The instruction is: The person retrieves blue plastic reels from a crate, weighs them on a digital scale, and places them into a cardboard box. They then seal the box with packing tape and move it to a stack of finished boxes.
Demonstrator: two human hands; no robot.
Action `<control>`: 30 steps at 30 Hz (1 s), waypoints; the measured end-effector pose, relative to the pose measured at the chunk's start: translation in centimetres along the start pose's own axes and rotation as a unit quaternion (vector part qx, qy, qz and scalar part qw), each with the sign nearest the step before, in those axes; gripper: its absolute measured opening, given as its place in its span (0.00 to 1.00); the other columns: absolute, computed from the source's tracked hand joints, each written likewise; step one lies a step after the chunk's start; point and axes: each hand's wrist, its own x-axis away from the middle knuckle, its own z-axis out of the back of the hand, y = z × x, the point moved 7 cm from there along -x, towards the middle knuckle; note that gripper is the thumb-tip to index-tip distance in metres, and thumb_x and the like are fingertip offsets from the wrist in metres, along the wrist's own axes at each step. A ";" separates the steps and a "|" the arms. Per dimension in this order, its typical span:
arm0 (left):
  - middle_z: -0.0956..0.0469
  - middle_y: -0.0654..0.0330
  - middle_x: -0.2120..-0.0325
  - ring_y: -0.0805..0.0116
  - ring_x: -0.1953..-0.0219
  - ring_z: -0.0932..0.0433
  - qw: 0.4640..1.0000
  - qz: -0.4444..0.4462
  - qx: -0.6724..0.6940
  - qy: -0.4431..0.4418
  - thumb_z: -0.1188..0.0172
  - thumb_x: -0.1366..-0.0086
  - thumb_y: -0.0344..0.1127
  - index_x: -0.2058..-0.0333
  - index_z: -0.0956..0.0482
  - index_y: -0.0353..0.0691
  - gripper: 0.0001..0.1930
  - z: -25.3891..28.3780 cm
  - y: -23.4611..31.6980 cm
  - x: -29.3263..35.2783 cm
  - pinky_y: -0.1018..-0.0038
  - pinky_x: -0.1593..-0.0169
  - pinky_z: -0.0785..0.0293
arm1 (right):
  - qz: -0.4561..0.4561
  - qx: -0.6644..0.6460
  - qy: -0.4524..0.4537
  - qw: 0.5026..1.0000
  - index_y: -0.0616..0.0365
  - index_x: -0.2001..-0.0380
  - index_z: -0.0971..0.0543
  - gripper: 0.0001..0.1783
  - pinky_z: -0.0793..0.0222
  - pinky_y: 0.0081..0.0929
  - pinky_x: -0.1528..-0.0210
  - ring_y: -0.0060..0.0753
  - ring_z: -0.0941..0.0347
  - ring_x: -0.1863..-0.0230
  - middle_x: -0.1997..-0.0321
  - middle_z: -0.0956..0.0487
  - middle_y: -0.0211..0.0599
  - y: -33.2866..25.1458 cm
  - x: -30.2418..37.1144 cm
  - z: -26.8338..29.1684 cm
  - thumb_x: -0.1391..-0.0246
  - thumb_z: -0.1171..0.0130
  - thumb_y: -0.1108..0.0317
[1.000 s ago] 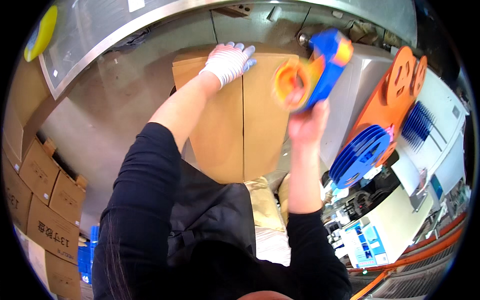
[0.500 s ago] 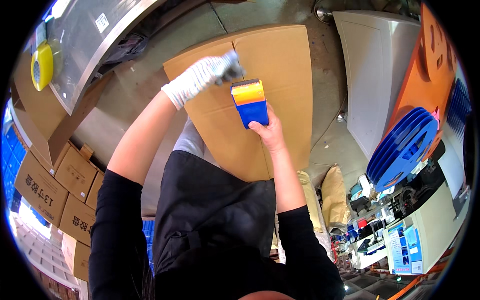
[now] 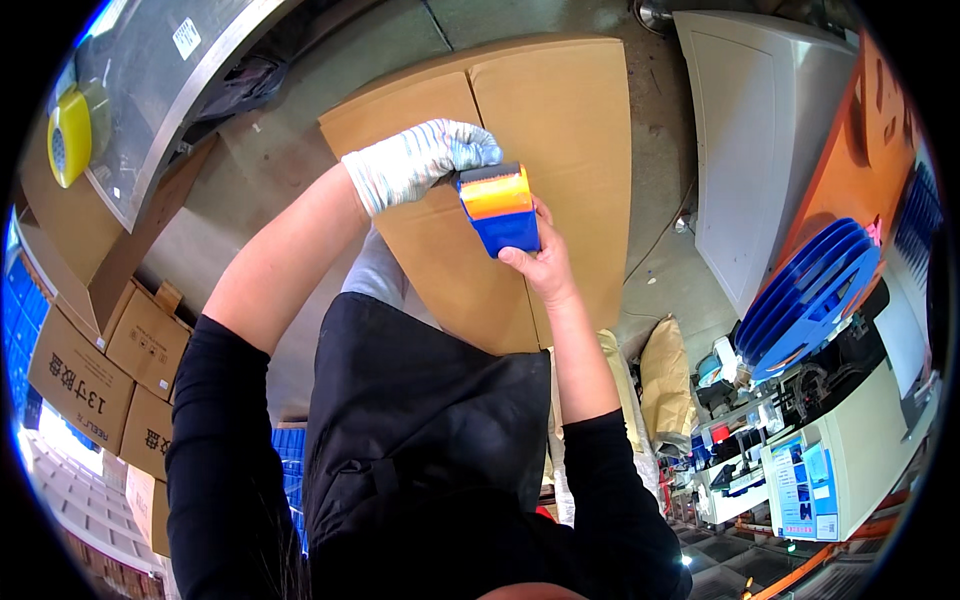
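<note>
My bare right hand [image 3: 547,268] grips a blue and orange tape dispenser [image 3: 503,228] from below, thumb on its blue body. The dispenser's dark toothed edge points away from me. My left hand [image 3: 428,162], in a white striped knit glove, is closed, its fingers curled right beside that toothed edge. Whether tape is between those fingers is hidden. Under both hands lies a large brown cardboard box [image 3: 575,130] with its top flaps meeting at a seam along the middle.
A metal table [image 3: 150,80] with a yellow tape roll [image 3: 69,140] on it stands at the far left. Stacked cartons [image 3: 80,375] are at the left. On the right are a grey cabinet [image 3: 745,140], blue reels [image 3: 810,295] and a paper sack [image 3: 668,385].
My left hand has come down and closer to the dispenser, its fingers now curled at the toothed edge. The dispenser has hardly moved in my right hand. The view has shifted slightly.
</note>
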 end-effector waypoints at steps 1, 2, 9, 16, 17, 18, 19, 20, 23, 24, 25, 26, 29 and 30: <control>0.22 0.70 0.67 0.82 0.63 0.27 1.000 0.014 0.023 0.013 0.41 0.35 0.42 0.62 0.21 0.38 0.13 -0.2 -0.2 0.1 0.80 0.59 0.30 | 0.013 0.023 -0.014 1.000 0.53 0.53 0.21 0.33 0.52 0.42 0.33 0.44 0.45 0.35 0.45 0.25 0.35 0.1 0.1 0.1 0.60 0.30 0.45; 0.22 0.69 0.67 0.81 0.63 0.26 0.999 0.029 0.031 0.021 0.42 0.35 0.44 0.62 0.21 0.38 0.14 -0.3 -0.4 0.5 0.80 0.59 0.30 | 0.026 0.047 -0.027 0.998 0.53 0.54 0.21 0.33 0.52 0.43 0.33 0.44 0.45 0.35 0.46 0.24 0.35 0.2 0.1 0.0 0.60 0.30 0.44; 0.22 0.63 0.64 0.77 0.60 0.25 0.998 0.047 -0.029 0.006 0.46 0.33 0.39 0.56 0.22 0.36 0.14 -0.5 1.2 1.1 0.77 0.55 0.28 | 0.018 0.011 0.013 1.000 0.52 0.56 0.20 0.32 0.58 0.43 0.32 0.41 0.35 0.42 0.55 0.20 0.33 -1.5 0.0 0.0 0.59 0.32 0.42; 0.21 0.63 0.66 0.76 0.62 0.26 0.990 0.044 -0.118 -0.064 0.41 0.36 0.41 0.57 0.22 0.35 0.15 -0.2 1.0 0.3 0.77 0.57 0.29 | 0.048 0.043 -0.014 0.998 0.53 0.55 0.21 0.33 0.57 0.43 0.32 0.41 0.34 0.43 0.55 0.20 0.33 -2.0 -0.2 -0.3 0.59 0.33 0.41; 0.21 0.63 0.67 0.76 0.62 0.27 0.983 0.023 -0.169 -0.064 0.41 0.36 0.41 0.57 0.21 0.35 0.15 -0.2 1.2 0.2 0.77 0.57 0.29 | 0.045 0.042 -0.016 0.998 0.53 0.55 0.21 0.33 0.56 0.43 0.32 0.42 0.34 0.43 0.54 0.20 0.34 -1.9 -0.2 -0.3 0.59 0.33 0.42; 0.21 0.63 0.68 0.77 0.63 0.26 0.973 0.005 -0.227 -0.035 0.40 0.36 0.39 0.59 0.21 0.34 0.14 -0.5 2.8 0.5 0.77 0.60 0.28 | 0.042 0.038 -0.009 0.998 0.53 0.55 0.21 0.33 0.56 0.43 0.33 0.43 0.35 0.43 0.54 0.20 0.34 -1.9 -0.2 -0.2 0.59 0.33 0.42; 0.21 0.63 0.68 0.77 0.64 0.26 0.968 0.006 -0.250 -0.019 0.40 0.37 0.39 0.59 0.22 0.34 0.13 -0.4 3.0 0.4 0.77 0.60 0.28 | 0.039 0.034 -0.003 0.999 0.54 0.55 0.21 0.33 0.56 0.43 0.33 0.44 0.35 0.43 0.54 0.20 0.35 -1.8 -0.3 -0.1 0.59 0.33 0.42; 0.21 0.63 0.69 0.77 0.65 0.26 0.962 0.006 -0.274 -0.003 0.40 0.37 0.38 0.60 0.22 0.34 0.13 -0.2 3.1 0.3 0.77 0.61 0.28 | 0.036 0.030 0.004 0.999 0.54 0.55 0.21 0.33 0.56 0.44 0.33 0.45 0.35 0.43 0.54 0.21 0.35 -1.9 -0.3 0.0 0.59 0.33 0.42; 0.22 0.63 0.71 0.77 0.69 0.25 0.948 -0.035 -0.314 0.044 0.40 0.38 0.35 0.62 0.22 0.34 0.11 0.4 4.4 0.6 0.78 0.64 0.27 | 0.035 0.028 0.011 0.999 0.56 0.54 0.21 0.33 0.49 0.43 0.36 0.47 0.35 0.43 0.53 0.21 0.37 -2.8 -0.5 0.1 0.59 0.32 0.45; 0.22 0.63 0.72 0.77 0.70 0.25 0.949 -0.042 -0.308 0.057 0.40 0.38 0.35 0.62 0.22 0.34 0.10 0.7 4.9 1.0 0.78 0.64 0.26 | 0.025 0.029 0.021 0.999 0.57 0.55 0.21 0.32 0.47 0.42 0.37 0.47 0.35 0.43 0.54 0.21 0.38 -3.2 -0.5 0.2 0.59 0.32 0.45; 0.22 0.63 0.72 0.76 0.70 0.25 0.950 -0.049 -0.301 0.070 0.40 0.39 0.34 0.63 0.22 0.34 0.10 0.9 5.3 1.2 0.78 0.65 0.26 | 0.014 0.031 0.032 0.999 0.58 0.55 0.22 0.32 0.44 0.42 0.39 0.48 0.35 0.44 0.54 0.21 0.39 -3.6 -0.5 0.3 0.59 0.31 0.46; 0.22 0.62 0.73 0.76 0.71 0.25 0.944 -0.050 -0.318 0.078 0.40 0.39 0.32 0.63 0.22 0.33 0.09 1.1 5.1 1.0 0.77 0.66 0.26 | 0.004 0.033 0.043 0.998 0.58 0.56 0.22 0.32 0.41 0.41 0.40 0.48 0.34 0.44 0.55 0.21 0.40 -3.7 -0.4 0.4 0.59 0.31 0.47; 0.22 0.62 0.74 0.76 0.71 0.24 0.917 -0.060 -0.382 0.095 0.41 0.39 0.32 0.64 0.22 0.33 0.09 1.1 6.8 0.5 0.76 0.66 0.26 | 0.010 0.069 0.073 0.995 0.59 0.57 0.22 0.30 0.34 0.40 0.47 0.49 0.30 0.49 0.58 0.20 0.44 -3.9 -0.5 0.1 0.60 0.30 0.49; 0.22 0.62 0.74 0.76 0.71 0.24 0.922 -0.051 -0.366 0.113 0.41 0.39 0.32 0.66 0.22 0.33 0.07 1.5 7.3 0.5 0.76 0.65 0.26 | -0.008 0.068 0.078 0.995 0.60 0.58 0.22 0.30 0.33 0.40 0.49 0.48 0.29 0.51 0.59 0.20 0.44 -4.1 -0.5 0.0 0.59 0.30 0.49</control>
